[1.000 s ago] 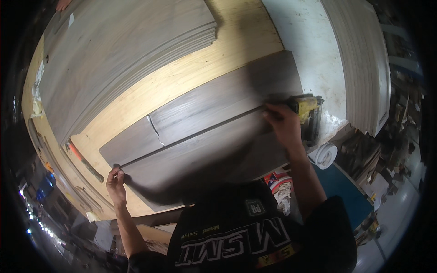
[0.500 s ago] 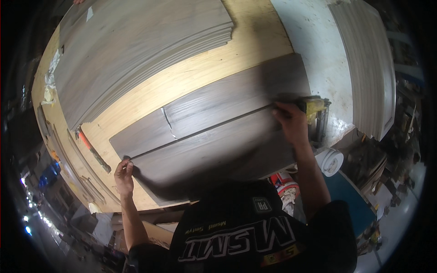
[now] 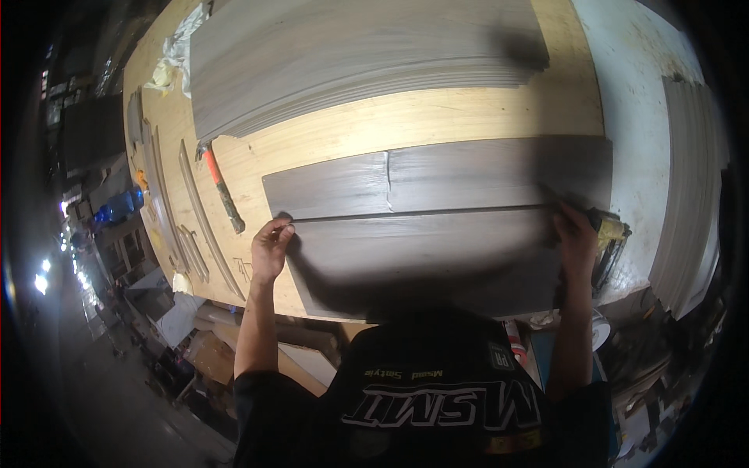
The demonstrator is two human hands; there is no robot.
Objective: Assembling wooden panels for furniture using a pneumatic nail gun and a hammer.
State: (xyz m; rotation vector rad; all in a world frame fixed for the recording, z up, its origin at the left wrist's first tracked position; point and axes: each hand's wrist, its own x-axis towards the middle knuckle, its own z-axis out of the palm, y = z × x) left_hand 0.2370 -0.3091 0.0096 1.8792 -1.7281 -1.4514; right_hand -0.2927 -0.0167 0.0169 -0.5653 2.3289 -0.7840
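A grey-brown wood panel [image 3: 460, 175] lies flat on the bench. Across it, from left to right, runs a thin dark strip [image 3: 421, 212], with shadow along it. Thumb and fingers of my left hand [image 3: 271, 246] pinch its left end, at the panel's left edge. My right hand [image 3: 576, 238] is closed at the strip's other end; shadow partly hides its fingertips. A whitish wavy line [image 3: 388, 179] crosses the panel's far part. Just right of my right hand sits a yellow and black tool [image 3: 614, 232], perhaps a nail gun, partly covered by the hand.
Stacked grey panels [image 3: 351, 58] lie on the far side of the wooden bench [image 3: 437, 113]. A tool with an orange and dark handle [image 3: 221, 187] and several narrow strips [image 3: 199, 210] are at left. More grey boards [image 3: 683, 195] stand at right on a white surface [image 3: 636, 93].
The view has shifted, so the bench appears farther right and turned more level. Both hands stay at the strip's two ends, and the strip still lies across the panel.
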